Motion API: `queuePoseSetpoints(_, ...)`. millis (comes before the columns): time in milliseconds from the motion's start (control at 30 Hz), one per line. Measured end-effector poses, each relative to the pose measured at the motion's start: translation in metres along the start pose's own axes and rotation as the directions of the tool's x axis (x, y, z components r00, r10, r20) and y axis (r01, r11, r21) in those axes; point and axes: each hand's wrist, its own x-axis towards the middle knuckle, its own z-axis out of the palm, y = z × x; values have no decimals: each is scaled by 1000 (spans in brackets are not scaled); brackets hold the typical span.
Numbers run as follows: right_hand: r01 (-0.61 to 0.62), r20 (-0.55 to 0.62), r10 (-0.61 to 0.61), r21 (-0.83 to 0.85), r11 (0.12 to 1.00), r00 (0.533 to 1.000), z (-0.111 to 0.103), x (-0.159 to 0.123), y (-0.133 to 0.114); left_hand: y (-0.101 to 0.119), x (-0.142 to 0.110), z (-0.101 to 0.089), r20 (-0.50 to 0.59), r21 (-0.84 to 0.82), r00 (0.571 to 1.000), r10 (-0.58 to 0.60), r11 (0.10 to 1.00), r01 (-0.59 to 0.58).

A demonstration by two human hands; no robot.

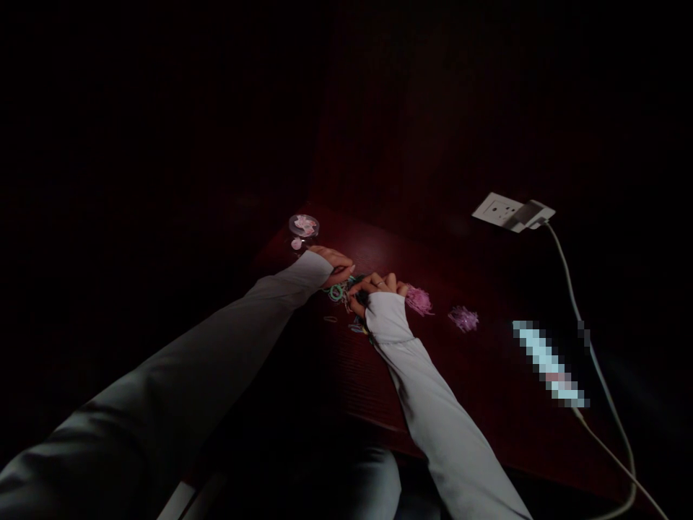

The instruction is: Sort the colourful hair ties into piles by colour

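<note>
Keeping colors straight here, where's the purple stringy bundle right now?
In the head view, the purple stringy bundle lies on the red table, right of center, just right of the pink bundle beside the right hand.

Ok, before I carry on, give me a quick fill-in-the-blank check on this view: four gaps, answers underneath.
1. The small ring just below the left hand is coloured ____.
2. The clump close beside the right hand is coloured ____.
3. The farther clump, out past that one, is coloured ____.
4. The wall socket appears on the ____ side of the picture.

Missing words: green; pink; purple; right.
</note>
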Motion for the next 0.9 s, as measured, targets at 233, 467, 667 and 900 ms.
queuePoseSetpoints(233, -23, -32, 24, 48, 999, 999, -1, -2, 2, 2, -2, -4, -3, -15, 1000, 29, 999, -29)
queuePoseSetpoints(467, -56, -54, 59, 57, 997, 997, -2, -2, 6, 1, -3, -1, -2, -31, 1000, 22, 999, -22)
queuePoseSetpoints(667, -72, -98, 78, 66, 995, 992, -4, -2, 5, 1, -2, -3, 18, -16, 1000, 13, 1000, -12)
queuePoseSetpoints(900, -3, -102, 7, 40, 999, 995, 0, -4, 2, 1, -2, 0, -21, -7, 999, 35, 999, -35)
